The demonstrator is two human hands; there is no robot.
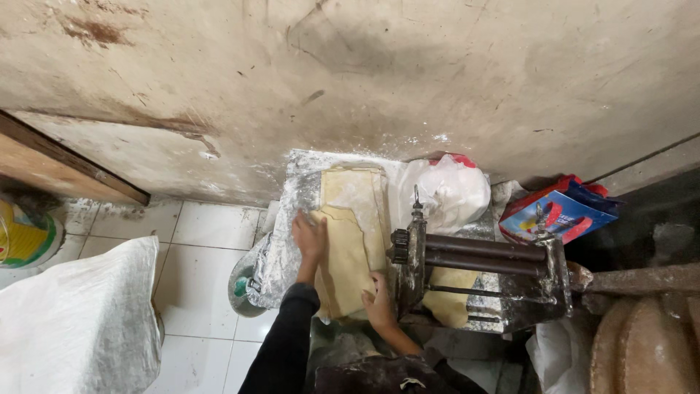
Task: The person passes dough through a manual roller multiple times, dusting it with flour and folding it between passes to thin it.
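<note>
Lay flat on the floured worktop (292, 197) just left of the roller machine (474, 273) — a long, pale sheet of dough (354, 241), folded over itself at the far end near the stained wall (364, 73). Was pressed under both hands: left hand (310, 237) spread palm-down on its left edge, right hand (379, 300) flat with fingers splayed on the near right corner, beside the machine's frame. Nothing pinched. Looked soft, limp and fairly heavy — likely to stretch or tear if lifted by one edge, tacky where the flour was thin. Best carried on open palms under the middle, or draped over both forearms. More dough (448, 303) hung beneath the rollers; a white plastic bag (448, 193) sat behind.
</note>
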